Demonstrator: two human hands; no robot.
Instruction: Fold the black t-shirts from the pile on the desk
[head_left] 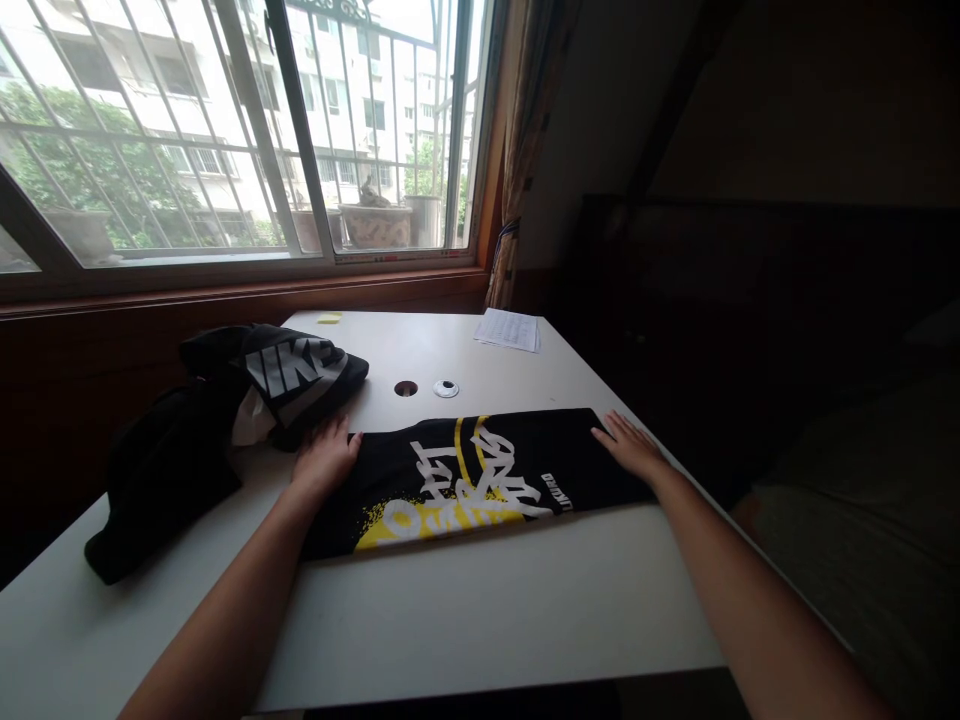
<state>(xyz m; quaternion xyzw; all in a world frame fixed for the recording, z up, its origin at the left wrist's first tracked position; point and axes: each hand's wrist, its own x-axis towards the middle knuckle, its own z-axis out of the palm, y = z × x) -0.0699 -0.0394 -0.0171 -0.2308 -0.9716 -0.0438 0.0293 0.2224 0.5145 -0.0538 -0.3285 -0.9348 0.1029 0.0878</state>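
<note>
A black T-shirt (442,480) with white lettering and a yellow print lies folded into a long strip across the white table (480,600). At its left end my left hand (325,458) rests flat on the cloth, fingers stretched out toward the window. My right hand (631,446) lies on the opposite end, fingers extended and pressed down near the table's right edge. Neither hand grips the cloth. Just beyond my left hand is a heap of dark clothing (172,450), which has a black and grey piece with large NIKE letters (292,365) on top.
Papers (508,330) lie at the table's far right corner, and a small yellow note (329,318) at the far left. A round cable hole (406,388) and its loose cover (446,389) sit behind the shirt. A barred window (360,130) and curtain (517,150) stand beyond.
</note>
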